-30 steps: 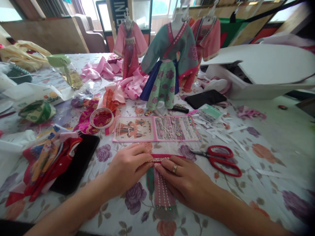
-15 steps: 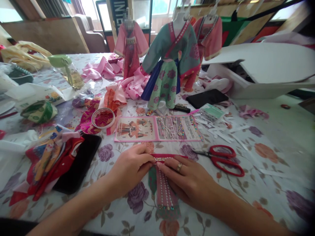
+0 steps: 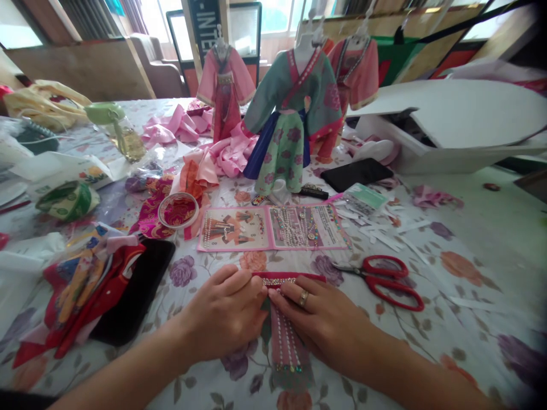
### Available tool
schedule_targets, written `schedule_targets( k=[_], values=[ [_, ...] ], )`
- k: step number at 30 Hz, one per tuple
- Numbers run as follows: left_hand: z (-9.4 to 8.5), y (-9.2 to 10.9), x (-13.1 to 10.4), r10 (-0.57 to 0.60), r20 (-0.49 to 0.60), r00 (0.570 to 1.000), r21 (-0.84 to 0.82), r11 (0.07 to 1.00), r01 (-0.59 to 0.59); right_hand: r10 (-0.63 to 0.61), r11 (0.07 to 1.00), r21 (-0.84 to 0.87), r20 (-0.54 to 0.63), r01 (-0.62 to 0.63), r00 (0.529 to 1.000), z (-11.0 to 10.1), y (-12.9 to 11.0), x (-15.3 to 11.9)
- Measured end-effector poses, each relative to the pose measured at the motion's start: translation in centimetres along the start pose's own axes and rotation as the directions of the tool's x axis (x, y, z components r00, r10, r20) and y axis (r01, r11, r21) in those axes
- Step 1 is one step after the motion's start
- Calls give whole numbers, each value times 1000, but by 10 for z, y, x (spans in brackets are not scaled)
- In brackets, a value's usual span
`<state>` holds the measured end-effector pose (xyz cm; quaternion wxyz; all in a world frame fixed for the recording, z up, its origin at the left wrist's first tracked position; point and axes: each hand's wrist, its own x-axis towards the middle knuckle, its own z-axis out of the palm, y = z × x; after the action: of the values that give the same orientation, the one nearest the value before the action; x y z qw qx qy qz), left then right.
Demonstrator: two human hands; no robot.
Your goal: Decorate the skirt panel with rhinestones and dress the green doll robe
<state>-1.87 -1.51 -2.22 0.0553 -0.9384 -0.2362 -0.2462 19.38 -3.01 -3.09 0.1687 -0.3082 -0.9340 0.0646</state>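
Observation:
A small skirt piece (image 3: pixel 287 344) lies on the floral cloth, with strings of beads running down it and a red waistband (image 3: pixel 273 275) studded with rhinestones on top. My left hand (image 3: pixel 228 310), its fingers curled together, grips the left part of the waistband. My right hand (image 3: pixel 320 310), with a ring on one finger, pinches the band's right part and covers the skirt's right side. Beyond the hands lies a pink-edged bead card (image 3: pixel 273 228). Red-handled scissors (image 3: pixel 391 279) rest to the right of my right hand, blades slightly apart.
Small dressed figures or garments on stands, including a teal one (image 3: pixel 290 108), rise at the back. A black phone (image 3: pixel 137 296) lies under red fabric at left. A tape roll (image 3: pixel 68 200), paper strips and a white box (image 3: pixel 444 151) surround the work.
My left hand's fingers have curled in more at the waistband and cover more of its left part. My right hand stays on the band. The whole view has shifted slightly.

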Motion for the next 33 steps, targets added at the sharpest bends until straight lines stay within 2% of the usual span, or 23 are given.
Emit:
schedule_targets(
  k=[3,7,15,18,23,29,33],
  values=[
    [1,0,-1,8,15,1000,-1,1000,-8,14,999,50,-42,-12,999,-1,1,-1],
    [1,1,-1,-44,41,998,-40,998,45,39,994,105,-98,-29,994,-2,2,-3],
    [-4,2,-1,-173,29,984,-72,982,175,-56,998,-23,-63,54,996,3,0,0],
    [-7,-2,-1,-186,23,982,-117,975,187,-25,1000,0,-35,25,999,2,0,0],
    [-10,-8,-1,-244,-26,969,-143,961,238,34,996,80,-50,-30,998,2,2,-4],
    [-3,-7,-1,-164,-24,986,-155,975,158,41,992,119,-57,-34,997,2,1,-2],
    [0,-4,-2,-158,14,987,-184,970,158,40,992,125,-80,-30,996,-1,3,-3]
  ],
)
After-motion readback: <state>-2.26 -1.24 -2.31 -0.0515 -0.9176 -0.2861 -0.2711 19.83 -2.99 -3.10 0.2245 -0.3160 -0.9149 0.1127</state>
